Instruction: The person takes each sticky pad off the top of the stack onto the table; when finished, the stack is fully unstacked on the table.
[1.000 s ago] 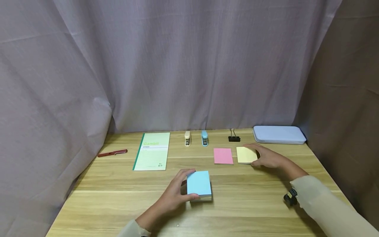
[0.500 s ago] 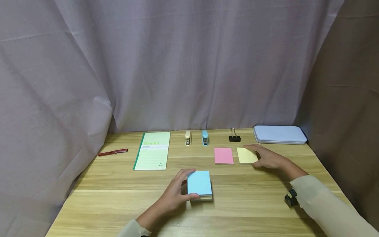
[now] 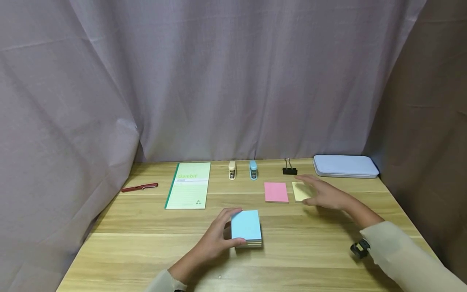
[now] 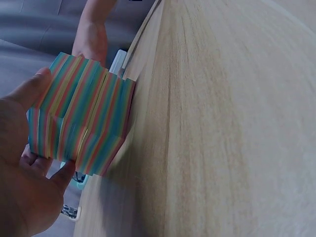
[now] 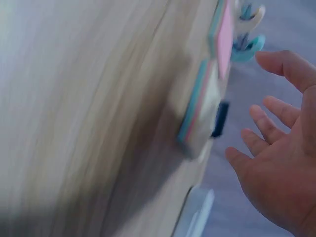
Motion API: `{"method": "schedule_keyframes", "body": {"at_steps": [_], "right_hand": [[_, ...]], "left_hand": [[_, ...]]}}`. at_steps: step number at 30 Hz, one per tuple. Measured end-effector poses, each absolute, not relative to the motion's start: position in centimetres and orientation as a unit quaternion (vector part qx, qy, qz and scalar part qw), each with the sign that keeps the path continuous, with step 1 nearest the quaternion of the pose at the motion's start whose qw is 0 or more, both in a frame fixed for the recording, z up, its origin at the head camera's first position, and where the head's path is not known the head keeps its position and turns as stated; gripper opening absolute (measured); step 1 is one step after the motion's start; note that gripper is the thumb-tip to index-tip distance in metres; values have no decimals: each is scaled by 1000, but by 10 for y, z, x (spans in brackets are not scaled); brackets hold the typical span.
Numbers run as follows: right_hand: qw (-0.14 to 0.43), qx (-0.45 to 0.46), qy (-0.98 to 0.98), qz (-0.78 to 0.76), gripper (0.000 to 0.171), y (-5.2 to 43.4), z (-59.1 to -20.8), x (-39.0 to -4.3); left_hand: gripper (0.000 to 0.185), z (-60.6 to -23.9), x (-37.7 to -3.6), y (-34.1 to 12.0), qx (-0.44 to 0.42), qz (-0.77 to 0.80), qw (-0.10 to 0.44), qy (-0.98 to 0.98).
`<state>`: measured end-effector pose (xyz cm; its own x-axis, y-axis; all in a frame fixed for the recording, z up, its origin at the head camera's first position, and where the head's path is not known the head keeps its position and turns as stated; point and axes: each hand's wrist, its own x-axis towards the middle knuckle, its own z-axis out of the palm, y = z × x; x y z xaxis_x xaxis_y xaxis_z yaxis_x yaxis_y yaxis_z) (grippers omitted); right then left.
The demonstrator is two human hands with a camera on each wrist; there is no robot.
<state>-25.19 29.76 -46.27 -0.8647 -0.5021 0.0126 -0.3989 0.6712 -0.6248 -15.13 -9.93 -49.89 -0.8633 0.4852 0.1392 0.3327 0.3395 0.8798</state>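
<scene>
My left hand (image 3: pixel 215 239) grips a thick stack of sticky notes (image 3: pixel 246 224), thumb on the near side and fingers at the far side. Its top sheet is light blue; many coloured layers show along its sides in the left wrist view. Farther right, my right hand (image 3: pixel 326 194) hovers over a thin sticky note pad with a yellow top (image 3: pixel 298 192), partly covering it. The right wrist view shows that hand (image 5: pixel 284 158) apart from the pad (image 5: pixel 202 111), fingers spread and nothing held. A pink-topped sticky note pad (image 3: pixel 276 192) lies just left of the yellow one.
Along the back stand a cream stapler (image 3: pixel 232 170), a blue stapler (image 3: pixel 253 170), a black binder clip (image 3: pixel 290 171) and a pale blue case (image 3: pixel 345 166). A green notebook (image 3: pixel 187 186) and a red pen (image 3: pixel 139 187) lie at the left. Grey curtains (image 3: pixel 233 81) enclose the table.
My right hand has let go of the yellow-topped pad and risen over it, shifting slightly left. The left hand keeps its hold on the stack.
</scene>
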Motion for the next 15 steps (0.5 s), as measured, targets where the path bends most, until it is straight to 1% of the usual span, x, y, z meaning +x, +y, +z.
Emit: {"method": "schedule_keyframes", "body": {"at_steps": [6, 15], "right_hand": [[86, -267, 899, -338, 84, 267, -450, -230], [127, -303, 877, -349, 85, 218, -437, -196]], "left_hand": [[85, -499, -151, -99, 250, 515, 73, 817], [85, -499, -152, -99, 249, 513, 73, 818]]}}
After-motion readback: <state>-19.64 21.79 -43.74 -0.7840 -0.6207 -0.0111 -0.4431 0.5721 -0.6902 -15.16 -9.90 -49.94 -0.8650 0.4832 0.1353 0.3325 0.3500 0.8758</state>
